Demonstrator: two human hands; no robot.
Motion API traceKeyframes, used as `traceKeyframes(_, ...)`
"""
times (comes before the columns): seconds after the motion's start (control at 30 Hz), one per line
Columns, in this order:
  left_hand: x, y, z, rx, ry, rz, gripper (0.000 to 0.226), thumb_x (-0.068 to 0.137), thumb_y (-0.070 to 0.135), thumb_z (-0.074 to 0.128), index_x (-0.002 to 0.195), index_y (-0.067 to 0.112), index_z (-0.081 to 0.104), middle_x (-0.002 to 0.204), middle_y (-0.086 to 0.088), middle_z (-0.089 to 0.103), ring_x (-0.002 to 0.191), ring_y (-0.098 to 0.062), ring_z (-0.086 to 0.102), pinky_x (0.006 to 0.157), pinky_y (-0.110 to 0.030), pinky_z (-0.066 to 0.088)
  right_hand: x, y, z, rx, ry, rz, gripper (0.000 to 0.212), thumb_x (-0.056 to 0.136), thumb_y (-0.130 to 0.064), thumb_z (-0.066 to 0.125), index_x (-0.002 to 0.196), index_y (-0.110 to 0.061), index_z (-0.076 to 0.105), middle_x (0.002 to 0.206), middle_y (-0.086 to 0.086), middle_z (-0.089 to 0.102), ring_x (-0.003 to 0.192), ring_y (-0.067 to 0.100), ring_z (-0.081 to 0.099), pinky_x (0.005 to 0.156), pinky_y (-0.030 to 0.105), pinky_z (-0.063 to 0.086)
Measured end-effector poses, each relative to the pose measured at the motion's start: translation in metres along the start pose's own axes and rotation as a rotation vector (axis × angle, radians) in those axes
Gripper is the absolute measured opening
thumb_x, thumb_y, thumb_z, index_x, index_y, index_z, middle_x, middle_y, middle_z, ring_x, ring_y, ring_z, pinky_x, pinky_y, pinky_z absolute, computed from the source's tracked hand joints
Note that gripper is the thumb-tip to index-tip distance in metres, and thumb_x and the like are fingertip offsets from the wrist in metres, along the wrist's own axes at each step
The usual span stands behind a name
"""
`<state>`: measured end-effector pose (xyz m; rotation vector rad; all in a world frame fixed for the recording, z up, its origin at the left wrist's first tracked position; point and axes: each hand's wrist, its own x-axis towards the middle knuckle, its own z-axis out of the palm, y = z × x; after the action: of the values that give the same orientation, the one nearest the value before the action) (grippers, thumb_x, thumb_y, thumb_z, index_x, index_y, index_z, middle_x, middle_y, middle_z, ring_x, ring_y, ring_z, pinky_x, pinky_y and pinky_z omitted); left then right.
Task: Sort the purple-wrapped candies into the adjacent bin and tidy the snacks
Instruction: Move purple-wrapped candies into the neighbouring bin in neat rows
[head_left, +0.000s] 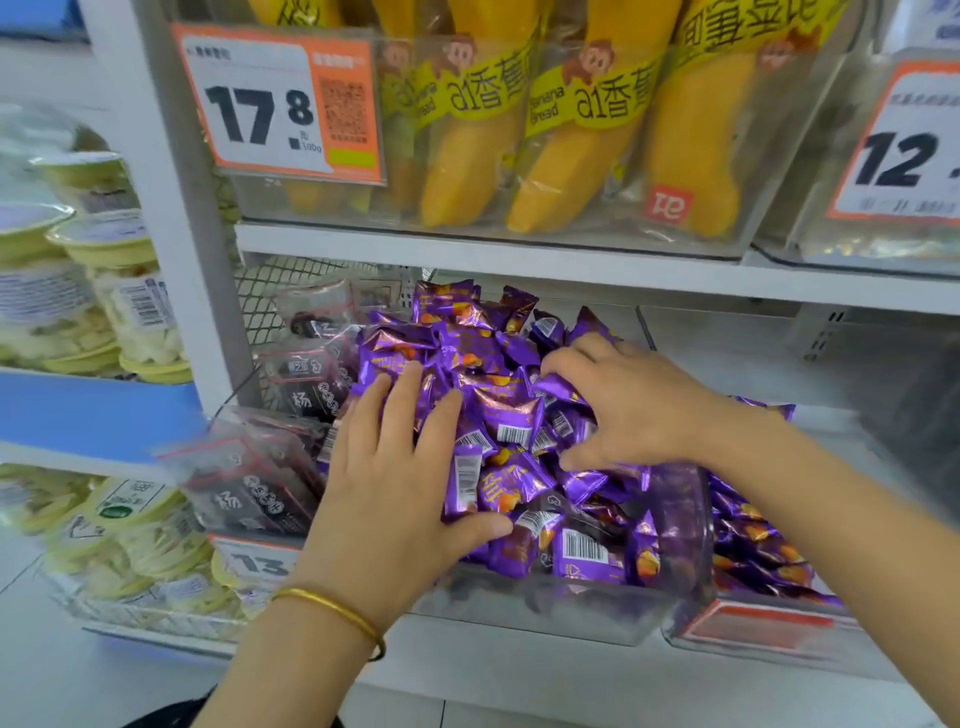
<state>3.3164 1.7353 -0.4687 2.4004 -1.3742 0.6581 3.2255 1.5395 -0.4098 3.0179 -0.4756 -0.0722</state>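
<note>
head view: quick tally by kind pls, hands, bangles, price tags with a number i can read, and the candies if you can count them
hands: 2, left hand, right hand
bangle: 1
price tags: 3, reading 17.8, 12, 13
candies: a heap, too many to count
total counted: 6

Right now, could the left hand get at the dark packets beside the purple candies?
Probably yes. The left hand rests on the purple candies, right beside the dark packets, with nothing between them.
</note>
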Motion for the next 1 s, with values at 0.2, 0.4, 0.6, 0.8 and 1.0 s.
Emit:
traceKeyframes(0.2,0.013,0.003,-0.001,0.025,0.036,-0.011,0.091,0.048,0.066,0.06,0.117,0.007,0.061,0.121,-0.021,0.058,0.106,-0.046,0.055,0.085,-0.056,0.047,-0.025,-0.015,-0.008,0.047,0.091,0.003,0.076,0.083,-0.04,0.059,0.146,-0.031,0.018,0.145,-0.002,0.033,0.132,0.023,0.03,0.108,0.039,0.029)
traceKeyframes(0.4,0.014,0.005,-0.002,-0.054,0.067,-0.021,0.063,0.04,0.051,0.082,0.087,0.012,0.065,0.101,-0.009,0.062,0.099,-0.041,0.056,0.081,-0.051,0.048,-0.013,-0.051,0.0,0.135,0.282,-0.035,0.044,0.09,-0.042,0.052,0.129,-0.021,0.048,0.124,0.0,0.053,0.119,0.022,0.038,0.099,0.039,0.035)
traceKeyframes(0.6,0.011,-0.001,0.003,-0.156,0.058,-0.043,0.053,0.048,0.025,0.088,0.092,0.011,0.063,0.117,-0.017,0.06,0.114,-0.046,0.05,0.093,-0.055,0.045,-0.013,-0.039,0.011,0.183,0.433,0.01,0.031,0.086,-0.027,0.064,0.115,-0.02,0.058,0.11,-0.001,0.05,0.108,0.021,0.043,0.089,0.03,0.037)
traceKeyframes(0.8,0.018,0.006,0.002,-0.202,0.191,0.027,0.039,0.054,0.004,0.073,0.09,0.01,0.059,0.093,-0.008,0.063,0.092,-0.031,0.05,0.082,-0.03,0.035,-0.031,-0.031,0.008,0.587,0.584,0.049,0.024,0.083,-0.017,0.067,0.106,-0.023,0.062,0.095,-0.01,0.045,0.085,0.003,0.052,0.08,0.011,0.037)
traceKeyframes(1.0,0.026,0.03,-0.015,-0.845,0.268,-0.167,0.034,0.072,0.007,0.067,0.101,0.024,0.061,0.099,0.013,0.061,0.096,-0.011,0.055,0.087,-0.017,0.041,-0.041,-0.026,0.008,1.019,0.663,0.123,0.025,0.079,-0.013,0.071,0.087,-0.035,0.06,0.096,-0.006,0.059,0.09,0.005,0.059,0.085,0.017,0.043)
